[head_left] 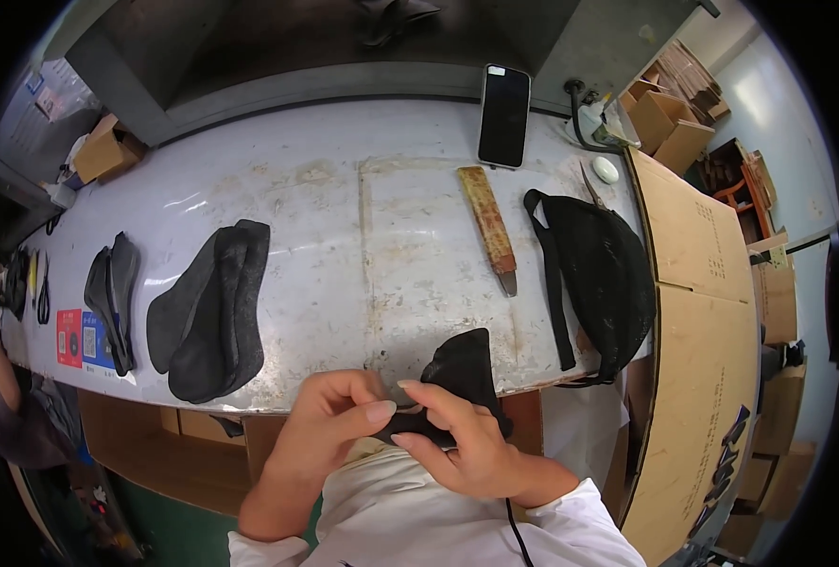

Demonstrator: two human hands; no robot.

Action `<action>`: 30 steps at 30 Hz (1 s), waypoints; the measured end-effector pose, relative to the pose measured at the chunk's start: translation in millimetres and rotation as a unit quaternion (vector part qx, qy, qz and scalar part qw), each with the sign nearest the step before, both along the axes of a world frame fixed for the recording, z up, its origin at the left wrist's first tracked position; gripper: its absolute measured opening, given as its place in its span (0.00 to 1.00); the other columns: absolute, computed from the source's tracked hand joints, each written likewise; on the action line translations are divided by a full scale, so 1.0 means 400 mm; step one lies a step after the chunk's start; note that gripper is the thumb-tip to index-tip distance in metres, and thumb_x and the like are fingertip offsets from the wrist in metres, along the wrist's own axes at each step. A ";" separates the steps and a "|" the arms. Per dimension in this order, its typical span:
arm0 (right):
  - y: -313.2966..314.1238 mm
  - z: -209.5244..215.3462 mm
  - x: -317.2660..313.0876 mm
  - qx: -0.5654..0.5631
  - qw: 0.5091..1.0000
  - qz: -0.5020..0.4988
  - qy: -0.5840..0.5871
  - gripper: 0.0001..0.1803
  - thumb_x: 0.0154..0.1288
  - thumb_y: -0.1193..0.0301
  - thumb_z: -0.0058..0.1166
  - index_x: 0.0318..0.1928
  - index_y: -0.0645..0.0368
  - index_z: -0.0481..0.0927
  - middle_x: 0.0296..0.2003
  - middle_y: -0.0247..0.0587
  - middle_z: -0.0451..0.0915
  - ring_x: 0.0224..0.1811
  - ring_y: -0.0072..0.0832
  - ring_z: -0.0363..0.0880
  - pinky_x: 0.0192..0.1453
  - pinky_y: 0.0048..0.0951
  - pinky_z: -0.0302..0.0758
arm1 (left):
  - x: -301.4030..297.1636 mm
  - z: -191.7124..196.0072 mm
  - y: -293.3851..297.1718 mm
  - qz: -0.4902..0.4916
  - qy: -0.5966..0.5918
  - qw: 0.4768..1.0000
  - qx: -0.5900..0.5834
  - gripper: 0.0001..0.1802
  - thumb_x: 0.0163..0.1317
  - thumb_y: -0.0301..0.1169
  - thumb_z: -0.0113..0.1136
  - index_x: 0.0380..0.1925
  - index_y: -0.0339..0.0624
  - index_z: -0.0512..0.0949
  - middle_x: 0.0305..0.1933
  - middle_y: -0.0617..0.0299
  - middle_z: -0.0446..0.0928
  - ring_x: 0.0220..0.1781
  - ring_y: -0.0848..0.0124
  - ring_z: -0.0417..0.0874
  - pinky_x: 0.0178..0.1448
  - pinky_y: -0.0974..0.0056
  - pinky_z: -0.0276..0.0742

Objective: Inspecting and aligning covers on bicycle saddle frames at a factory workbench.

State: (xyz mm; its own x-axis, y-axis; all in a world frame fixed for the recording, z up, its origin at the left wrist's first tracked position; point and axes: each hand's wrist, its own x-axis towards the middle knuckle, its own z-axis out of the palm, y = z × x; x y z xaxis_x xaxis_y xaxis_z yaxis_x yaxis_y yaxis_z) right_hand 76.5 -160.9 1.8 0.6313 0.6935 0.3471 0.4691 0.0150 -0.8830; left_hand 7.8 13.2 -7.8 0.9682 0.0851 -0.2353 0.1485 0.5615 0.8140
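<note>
Hands of wearer, seen from above at near edge of worktable [315, 194]. R hand [468, 446]: thumb and index pinching a black piece [465, 367] from either side of its narrow end, other fingers bent behind. L hand [329, 427]: fingers curled, thumb laid toward index at same narrow end; exact grip hidden, so can't tell if the edge is caught btwn them. Piece sits in front of white shirt [410, 510], its wide end up and away from wearer, overlapping the table's near edge.

L side of table: stack of curved black pieces [235, 312], long axes running roughly front to back; farther L, a narrower pair [121, 293], beside red card [69, 337] and blue card [96, 345].

R of ctr.: flat tool [485, 217] w/ rust-mottled handle, grey tip pointing toward wearer. Next to it, black cloth item [601, 283] w/ strap; white oval obj. [605, 170] just beyond. Phone [505, 123], screen dark, upright at rear. Cardboard [698, 359] along R edge. Far L: co-worker's arm [1, 354], partly in view.
</note>
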 end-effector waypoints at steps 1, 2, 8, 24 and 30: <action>0.002 -0.004 0.001 0.019 1.000 0.006 -0.009 0.32 0.60 0.81 0.64 0.63 0.68 0.66 0.32 0.44 0.82 0.27 0.21 0.78 0.31 0.21 0.73 | 0.002 -0.011 -0.001 -0.037 0.030 0.982 -0.181 0.10 0.62 0.25 0.64 0.22 0.40 0.75 0.26 0.68 0.72 0.31 0.78 0.69 0.35 0.71 0.62; 0.001 -0.002 0.001 0.019 1.000 0.007 -0.009 0.32 0.60 0.81 0.64 0.63 0.68 0.66 0.32 0.44 0.82 0.27 0.21 0.78 0.31 0.21 0.73 | 0.002 -0.019 0.001 -0.036 0.030 0.982 -0.181 0.10 0.62 0.25 0.64 0.22 0.40 0.75 0.26 0.68 0.72 0.31 0.78 0.69 0.35 0.71 0.62; -0.009 0.003 -0.002 0.027 0.998 0.034 0.052 0.30 0.59 0.82 0.64 0.61 0.69 0.68 0.37 0.50 0.83 0.32 0.28 0.84 0.35 0.25 0.78 | -0.002 -0.009 0.001 -0.086 0.034 0.966 -0.240 0.13 0.67 0.28 0.59 0.22 0.41 0.71 0.28 0.68 0.69 0.32 0.78 0.68 0.37 0.70 0.62; -0.018 0.006 -0.013 0.005 0.956 0.099 0.277 0.30 0.67 0.81 0.55 0.68 0.65 0.60 0.46 0.48 0.83 0.42 0.25 0.82 0.46 0.25 0.78 | -0.029 0.071 0.009 0.011 -0.139 0.862 0.487 0.05 0.67 0.22 0.49 0.31 0.33 0.72 0.27 0.55 0.72 0.23 0.62 0.71 0.28 0.60 0.67; 0.006 0.059 -0.012 0.117 0.760 0.199 0.607 0.35 0.74 0.78 0.46 0.74 0.57 0.46 0.45 0.42 0.80 0.44 0.17 0.77 0.48 0.21 0.73 | -0.044 0.032 -0.048 0.106 -0.154 0.959 0.213 0.17 0.74 0.37 0.45 0.28 0.35 0.69 0.28 0.58 0.70 0.27 0.72 0.67 0.33 0.66 0.65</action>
State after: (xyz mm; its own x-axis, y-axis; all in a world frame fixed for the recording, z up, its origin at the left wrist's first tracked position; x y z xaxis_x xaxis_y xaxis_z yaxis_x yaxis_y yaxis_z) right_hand 71.7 -158.3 25.2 0.3403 0.9229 -0.1804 -0.7733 0.1655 -0.6121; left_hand -9.7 -5.9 5.1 0.9362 0.3134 0.1590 -0.2168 0.1590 0.9632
